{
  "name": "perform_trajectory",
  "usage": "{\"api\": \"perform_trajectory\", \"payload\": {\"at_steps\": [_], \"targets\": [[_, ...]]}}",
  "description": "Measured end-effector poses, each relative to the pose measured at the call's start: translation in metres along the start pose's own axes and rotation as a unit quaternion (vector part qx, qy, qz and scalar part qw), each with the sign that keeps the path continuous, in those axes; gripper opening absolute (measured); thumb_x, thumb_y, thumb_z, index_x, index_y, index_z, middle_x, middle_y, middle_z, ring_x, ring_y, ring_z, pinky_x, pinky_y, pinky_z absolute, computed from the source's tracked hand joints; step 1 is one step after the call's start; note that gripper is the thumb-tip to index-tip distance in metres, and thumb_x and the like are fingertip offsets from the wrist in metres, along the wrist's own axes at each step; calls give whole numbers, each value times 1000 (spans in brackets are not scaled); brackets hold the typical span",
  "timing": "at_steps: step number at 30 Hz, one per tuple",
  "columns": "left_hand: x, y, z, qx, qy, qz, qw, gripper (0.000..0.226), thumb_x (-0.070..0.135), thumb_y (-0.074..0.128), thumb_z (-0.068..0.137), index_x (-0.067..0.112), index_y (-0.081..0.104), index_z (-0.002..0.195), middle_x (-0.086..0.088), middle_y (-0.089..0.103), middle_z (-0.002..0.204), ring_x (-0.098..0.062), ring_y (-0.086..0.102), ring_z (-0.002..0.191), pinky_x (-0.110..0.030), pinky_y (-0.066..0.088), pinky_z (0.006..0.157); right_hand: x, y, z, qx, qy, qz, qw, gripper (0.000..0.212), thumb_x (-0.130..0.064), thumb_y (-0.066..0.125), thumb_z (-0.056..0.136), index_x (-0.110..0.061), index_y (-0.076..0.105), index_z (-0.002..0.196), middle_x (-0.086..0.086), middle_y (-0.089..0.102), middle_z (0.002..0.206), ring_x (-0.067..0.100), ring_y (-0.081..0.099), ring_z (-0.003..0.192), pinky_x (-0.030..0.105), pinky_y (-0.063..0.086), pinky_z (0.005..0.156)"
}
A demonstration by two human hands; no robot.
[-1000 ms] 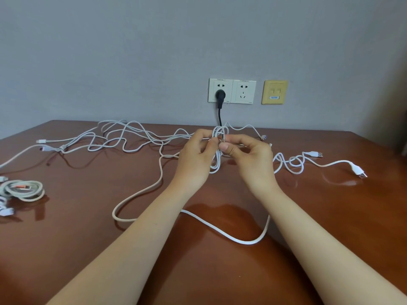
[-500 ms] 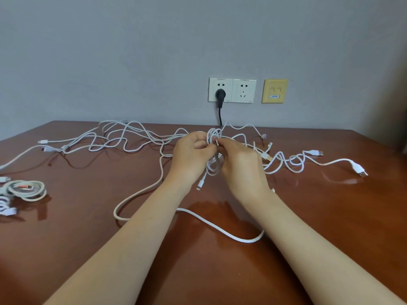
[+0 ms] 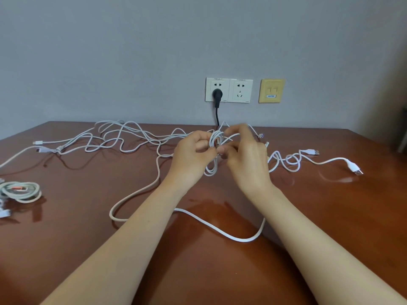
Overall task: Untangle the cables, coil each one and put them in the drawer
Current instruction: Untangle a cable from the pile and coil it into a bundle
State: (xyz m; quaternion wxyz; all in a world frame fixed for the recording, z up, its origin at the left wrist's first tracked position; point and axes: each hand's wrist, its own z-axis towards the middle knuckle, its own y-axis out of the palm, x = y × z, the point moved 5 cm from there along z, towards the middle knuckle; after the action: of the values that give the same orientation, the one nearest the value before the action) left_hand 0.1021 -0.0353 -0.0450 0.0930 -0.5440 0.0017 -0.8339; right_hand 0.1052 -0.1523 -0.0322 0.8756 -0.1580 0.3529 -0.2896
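coiled cable (image 3: 21, 191) at the left edge of the tabletop (image 3: 77, 238). tangled white cables (image 3: 123, 137) sprawl along the far edge. left hand (image 3: 193, 155) curled round a bundle of loops (image 3: 214, 140) at far centre. right hand (image 3: 246, 159) has its thumb on the same loops, fingers blurred, so can't tell its grip. USB plug (image 3: 355, 169) near the right edge.

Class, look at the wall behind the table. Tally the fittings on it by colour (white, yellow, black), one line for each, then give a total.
White socket plates: 2
Yellow plate: 1
Black plug: 1
Total: 4
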Motion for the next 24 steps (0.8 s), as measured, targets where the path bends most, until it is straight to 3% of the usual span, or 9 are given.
{"api": "perform_trajectory", "payload": {"at_steps": [2, 6, 8, 10, 12, 15, 18, 21, 24], "targets": [[-2, 0, 0, -3, 1, 0, 1000, 25, -5, 56, 83, 17, 62, 92, 5, 71, 86, -13, 67, 80, -33, 52, 82, 2, -1, 2, -5, 21, 28, 999, 29, 4, 60, 81, -16, 44, 94, -7, 62, 64, 18, 64, 70, 20, 39, 64], [-4, 0, 0, -14, 15, 17, 1000, 27, -2, 62, 82, 25, 61, 83, 13, 70, 77, -4, 65, 74, -24, 52, 77, 11, 2, 4, -54, 95, 89, 990, 23, -6, 68, 79, -19, 50, 83, 1, 65, 66, 23, 67, 75, 25, 45, 74], [-4, 2, 0, -25, 25, 21, 999, 25, 1, 65, 82, 25, 60, 83, 11, 70, 78, -7, 65, 76, -26, 53, 78, 16, 4, 5, -79, 142, 134, 977, 24, -8, 71, 78, -20, 54, 89, 2, 66, 67, 23, 66, 78, 39, 51, 82], [-5, 4, -1, -33, 36, 28, 998, 24, 1, 66, 82, 24, 59, 83, 7, 71, 82, -10, 65, 79, -29, 53, 80, 19, 7, 3, -118, 172, 164, 964, 23, -7, 68, 81, -15, 59, 101, 3, 64, 70, 24, 66, 77, 45, 53, 82], [-6, 5, -2, -39, 48, 37, 997, 27, -2, 64, 81, 25, 59, 83, 8, 71, 82, -12, 66, 79, -31, 52, 81, 23, 9, -1, -154, 219, 225, 937, 17, -4, 64, 84, -10, 62, 100, 1, 61, 71, 19, 63, 73, 42, 53, 76], [-5, 7, -2, -43, 58, 39, 997, 35, -7, 62, 80, 27, 59, 83, 15, 69, 79, -6, 65, 79, -30, 52, 81, 31, 14, -6, -184, 294, 324, 880, 8, -6, 63, 86, -13, 63, 91, 2, 66, 81, 15, 65, 78, 40, 53, 81], [-2, 8, -1, -45, 60, 46, 996, 37, -7, 63, 79, 29, 59, 84, 14, 67, 85, 0, 65, 78, -26, 53, 81, 35, 21, -9, -197, 328, 396, 834, 10, -6, 60, 87, -10, 65, 95, 3, 68, 84, 14, 66, 78, 37, 54, 81], [-3, 6, -2, -41, 57, 56, 996, 33, -3, 64, 80, 30, 60, 84, 3, 69, 90, -15, 67, 83, -31, 53, 79, 35, 27, -10, -195, 348, 445, 802, 10, -2, 58, 87, -10, 64, 92, 4, 69, 79, 14, 68, 68, 29, 57, 69], [-4, 6, -2, -32, 48, 50, 997, 30, 0, 65, 80, 30, 63, 85, -13, 65, 105, -25, 67, 87, -38, 55, 81, 35, 28, -9, -196, 358, 454, 792, 10, -2, 56, 88, -8, 63, 93, 4, 70, 75, 14, 69, 63, 27, 58, 63]]}}
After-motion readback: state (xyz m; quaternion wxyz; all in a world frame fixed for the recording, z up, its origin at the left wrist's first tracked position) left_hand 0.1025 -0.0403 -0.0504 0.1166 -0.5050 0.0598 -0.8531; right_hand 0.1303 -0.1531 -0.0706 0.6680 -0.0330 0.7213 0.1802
